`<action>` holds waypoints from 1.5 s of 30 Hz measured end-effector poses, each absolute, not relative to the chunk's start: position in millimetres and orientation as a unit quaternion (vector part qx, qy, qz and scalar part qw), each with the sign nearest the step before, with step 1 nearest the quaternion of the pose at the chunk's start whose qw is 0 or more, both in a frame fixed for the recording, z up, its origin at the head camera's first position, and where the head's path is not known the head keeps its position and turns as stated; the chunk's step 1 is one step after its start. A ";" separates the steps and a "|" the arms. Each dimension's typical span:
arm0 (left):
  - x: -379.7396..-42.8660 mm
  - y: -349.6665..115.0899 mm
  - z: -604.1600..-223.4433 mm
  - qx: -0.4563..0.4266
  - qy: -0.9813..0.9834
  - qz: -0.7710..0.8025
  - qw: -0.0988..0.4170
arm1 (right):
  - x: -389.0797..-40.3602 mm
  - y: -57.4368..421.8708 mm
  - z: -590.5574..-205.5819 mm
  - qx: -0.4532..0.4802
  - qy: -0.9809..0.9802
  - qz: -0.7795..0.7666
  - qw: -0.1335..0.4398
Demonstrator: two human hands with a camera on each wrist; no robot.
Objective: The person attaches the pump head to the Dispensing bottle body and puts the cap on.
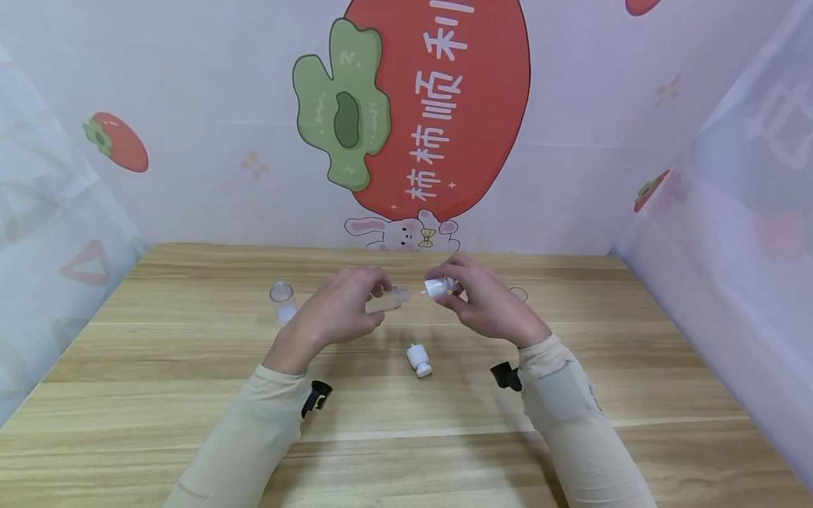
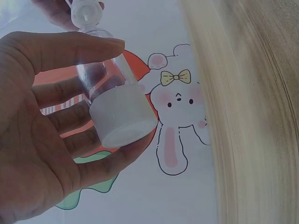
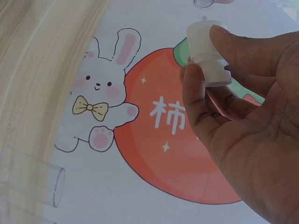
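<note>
Pump top held near an open bottle neck, the two apart

Head view: Both hands were raised over the wood-grain surface (image 1: 381, 451). The left hand (image 1: 346, 303) gripped a clear bottle (image 1: 399, 298) lying nearly sideways, its neck aimed at the other hand. The right hand (image 1: 489, 300) pinched a white pump top (image 1: 437, 287), thin tip toward that neck; a small gap lay between them. A second white pump top (image 1: 418, 360) lay on the surface, nearer the wearer. A second clear bottle (image 1: 282, 300) stood left of the left wrist, partly hidden by it. A clear round rim (image 1: 519, 292) showed just behind the right hand; the rest was hidden.

Left wrist view: Thumb and fingers were curled round the bottle, its white base (image 2: 124, 116) toward the camera.

Right wrist view: Thumb and fingertips held the pump top by its sides, wide collar up, narrower head down. Two clear cylinders (image 3: 35, 179) were cut off at lower left.

Judgement: the step in hand looked like fitting the pump top to the bottle. The next move called for lining the tip up with the opening, seating the collar, then probably turning or pressing it on, with the bottle kept steady.
</note>
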State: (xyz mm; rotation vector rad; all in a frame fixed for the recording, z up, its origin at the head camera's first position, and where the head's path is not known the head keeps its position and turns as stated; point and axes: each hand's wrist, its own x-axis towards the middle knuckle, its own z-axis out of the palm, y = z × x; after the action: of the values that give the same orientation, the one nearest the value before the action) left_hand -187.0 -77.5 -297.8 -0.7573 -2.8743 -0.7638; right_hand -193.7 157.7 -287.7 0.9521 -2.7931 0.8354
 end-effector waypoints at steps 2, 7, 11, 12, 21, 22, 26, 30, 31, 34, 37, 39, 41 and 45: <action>-186.8 -77.6 -297.8 -0.248 -0.935 -0.249 0.036 | -193.3 156.9 -287.7 0.313 -0.909 0.273 0.039; -186.6 -77.1 -297.5 -0.252 -0.934 -0.249 0.035 | -193.0 155.7 -288.5 0.316 -0.906 0.278 0.039; -186.9 -76.5 -297.7 -0.254 -0.933 -0.254 0.030 | -193.2 155.6 -289.2 0.315 -0.902 0.292 0.036; -186.9 -76.4 -297.7 -0.255 -0.932 -0.256 0.028 | -193.2 155.4 -289.2 0.315 -0.901 0.296 0.036; -186.8 -75.0 -297.6 -0.261 -0.928 -0.267 0.023 | -195.3 154.1 -290.8 0.332 -0.883 0.329 0.049; -186.7 -75.0 -297.6 -0.261 -0.928 -0.266 0.023 | -195.6 153.9 -291.1 0.331 -0.882 0.333 0.049; -186.6 -74.8 -297.6 -0.261 -0.927 -0.268 0.021 | -196.0 153.3 -291.5 0.329 -0.880 0.339 0.051; -187.0 -74.2 -297.8 -0.264 -0.925 -0.272 0.020 | -196.0 152.6 -291.5 0.327 -0.879 0.343 0.052; -187.1 -74.1 -297.7 -0.264 -0.925 -0.272 0.020 | -196.0 152.5 -291.7 0.326 -0.879 0.345 0.051; -187.2 -73.6 -297.7 -0.266 -0.924 -0.274 0.023 | -195.8 152.1 -291.5 0.326 -0.878 0.347 0.050; -187.1 -73.2 -297.8 -0.266 -0.923 -0.276 0.024 | -195.5 151.8 -291.6 0.326 -0.877 0.348 0.051; -186.9 -72.9 -298.0 -0.267 -0.922 -0.279 0.024 | -195.4 151.4 -291.6 0.328 -0.876 0.349 0.051; -186.8 -72.8 -298.1 -0.266 -0.922 -0.280 0.023 | -195.2 151.0 -291.8 0.330 -0.876 0.349 0.051; -186.6 -72.5 -298.3 -0.266 -0.922 -0.280 0.023 | -194.7 149.8 -292.0 0.331 -0.877 0.345 0.050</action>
State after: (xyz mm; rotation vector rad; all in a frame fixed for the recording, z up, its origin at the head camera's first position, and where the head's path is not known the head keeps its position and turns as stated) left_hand -186.6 -72.5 -298.3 -0.8250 -2.8558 -0.8664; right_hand -194.7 149.8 -292.0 1.0068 -2.6705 1.0500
